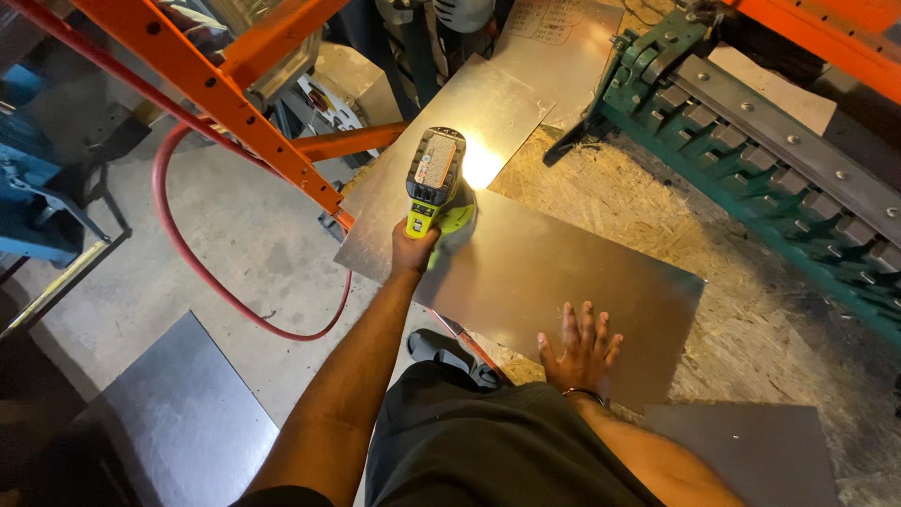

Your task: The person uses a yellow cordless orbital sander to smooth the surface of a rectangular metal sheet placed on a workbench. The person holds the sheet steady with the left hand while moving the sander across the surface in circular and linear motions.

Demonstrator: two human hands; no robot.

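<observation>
Left hand (413, 249): fingers clenched around the grip of a lime-green cordless drill (435, 183), its nose down on the sheet.
Drill light: a bright glare on the metal just beside the tool.
Metal sheet (563, 272): dull grey, flat on the chipboard bench (657, 207), one corner overhanging.
Right hand (580, 345): fingers released and spread, palm pressing the sheet's near edge.

red hose (183, 253) on concrete floor (244, 235), orange rack frame (202, 80), green toothed machine (751, 150), dark sheet (178, 422)
</observation>
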